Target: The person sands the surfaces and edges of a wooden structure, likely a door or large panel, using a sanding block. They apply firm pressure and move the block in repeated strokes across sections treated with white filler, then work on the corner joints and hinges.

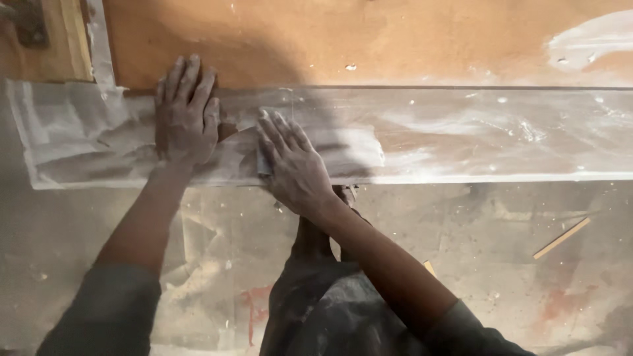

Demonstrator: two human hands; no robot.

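Looking straight down over a long pale board [461, 135], dusted white and running across the view from the left edge to the right, lying in front of a larger brown panel [369, 39] with white smears at its right end. Left hand [186, 115] pressing flat on the board near its left end, palm down, fingers [191, 72] stretched out and slightly spread, reaching up to the board's far edge, gripping nothing. Right hand [293, 165] lying just beside it to the right, also palm down on the board, fingers [277, 128] extended and held close together, bearing on a small grey pad or block [264, 165] of which only a sliver is showing under the palm at the board's near edge; cannot tell exactly what the piece is or how firmly it is being clasped. Both hands and forearms coated in fine pale dust, grey sleeves [112, 310] showing at the bottom. Below the board, a dusty concrete floor [475, 264] with reddish stains, a thin wooden stick [562, 238] lying at a slant well to the right, and dark trousers [330, 310] standing between the arms. At top left, a strip of yellowish wood [69, 39] sitting beside the brown panel.
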